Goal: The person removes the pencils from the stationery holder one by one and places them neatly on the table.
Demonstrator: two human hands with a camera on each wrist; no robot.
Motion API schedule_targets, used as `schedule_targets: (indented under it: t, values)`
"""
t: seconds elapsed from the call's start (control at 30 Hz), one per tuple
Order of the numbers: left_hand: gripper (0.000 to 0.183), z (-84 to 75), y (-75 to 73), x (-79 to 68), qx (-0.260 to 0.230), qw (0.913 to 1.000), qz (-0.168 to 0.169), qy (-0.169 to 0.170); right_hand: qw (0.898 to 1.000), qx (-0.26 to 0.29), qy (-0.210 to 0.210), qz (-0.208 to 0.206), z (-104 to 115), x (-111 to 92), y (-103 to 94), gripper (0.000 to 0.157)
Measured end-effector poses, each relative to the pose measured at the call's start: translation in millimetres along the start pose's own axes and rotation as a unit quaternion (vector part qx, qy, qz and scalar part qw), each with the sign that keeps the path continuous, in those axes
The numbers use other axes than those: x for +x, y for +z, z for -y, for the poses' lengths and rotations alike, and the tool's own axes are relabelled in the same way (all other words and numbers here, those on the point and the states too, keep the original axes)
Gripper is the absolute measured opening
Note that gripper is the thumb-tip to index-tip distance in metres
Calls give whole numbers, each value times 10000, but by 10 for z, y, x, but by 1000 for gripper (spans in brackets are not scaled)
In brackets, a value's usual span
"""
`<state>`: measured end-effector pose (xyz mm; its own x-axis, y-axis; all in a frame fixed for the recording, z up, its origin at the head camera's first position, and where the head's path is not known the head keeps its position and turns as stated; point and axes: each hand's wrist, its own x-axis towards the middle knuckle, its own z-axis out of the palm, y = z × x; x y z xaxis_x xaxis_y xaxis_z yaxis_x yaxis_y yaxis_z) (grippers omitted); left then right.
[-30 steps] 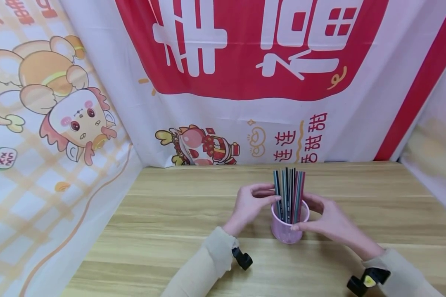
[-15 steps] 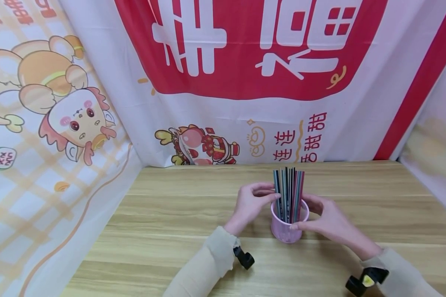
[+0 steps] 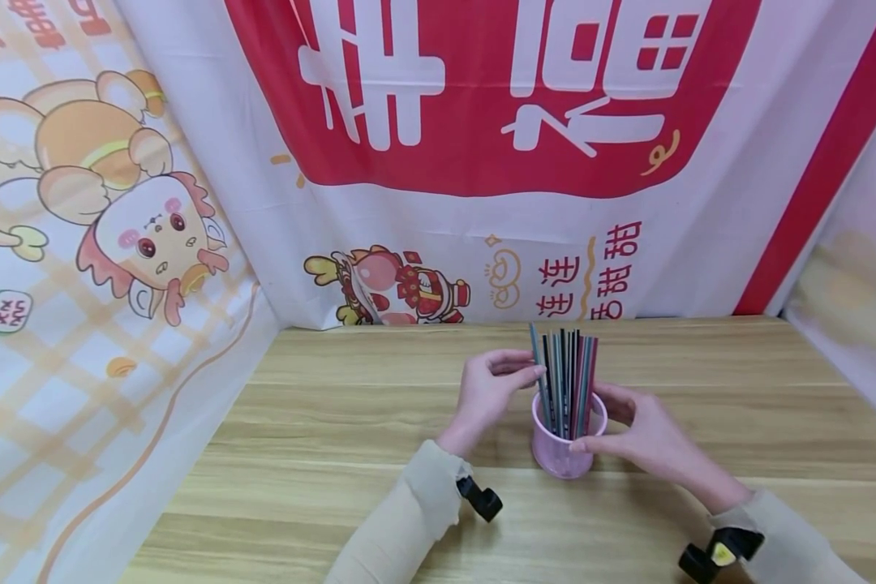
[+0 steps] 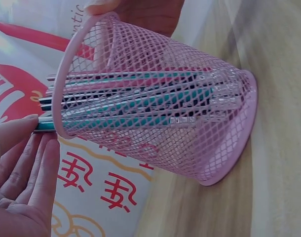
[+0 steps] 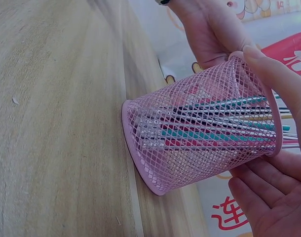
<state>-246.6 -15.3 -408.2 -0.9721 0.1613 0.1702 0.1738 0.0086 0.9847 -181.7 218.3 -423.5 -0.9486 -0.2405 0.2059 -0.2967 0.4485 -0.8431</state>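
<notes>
A pink mesh pencil cup (image 3: 560, 461) stands upright on the table, holding several pencils (image 3: 571, 377) in teal, black and dark red. My right hand (image 3: 646, 430) grips the cup at its right side, thumb on the near rim and other fingers behind. Between the thumb and fingers of my left hand (image 3: 482, 393) is one teal pencil (image 3: 535, 345), pinched near its upper part. That pencil leans left and sticks up higher than the others, its lower end still inside the cup. Clear-looking pencil ends show through the mesh (image 5: 205, 173) near the cup's bottom in the right wrist view.
The wood-grain table (image 3: 336, 438) reaches back to a white and red printed cloth (image 3: 423, 211). Another printed cloth (image 3: 212, 365) borders the left side. Black wrist cameras sit at both cuffs, the left camera (image 3: 482, 499) below the left hand.
My left hand has risen slightly and shifted a little left, drawing one teal pencil upward and tilting it away from the bunch. The right hand and the cup stay in place.
</notes>
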Motion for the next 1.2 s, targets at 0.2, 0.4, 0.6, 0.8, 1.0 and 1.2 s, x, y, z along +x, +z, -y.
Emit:
schedule_targets:
  t: [0.2,0.4,0.6,0.8,1.0,1.2]
  values:
    - [25,-37,8,27,-419,9990,-125,62,9999,7,103,32,20,4,-5,88]
    - [23,-109,3,45,-575,9977,-308,209,9998,11,170,61,35,12,-10,91]
    - [22,-209,-33,73,-844,9939,-434,562,9999,43,103,50,11,9,-1,89]
    - [21,-320,-58,115,-1003,9891,-591,897,9999,33,131,67,1,7,-10,90]
    - [23,-439,-101,153,-1136,9865,-737,922,9999,57,142,76,-5,7,-11,91]
    - [24,-533,-197,220,-1171,9832,-847,1114,9998,52,171,95,-3,8,-17,91]
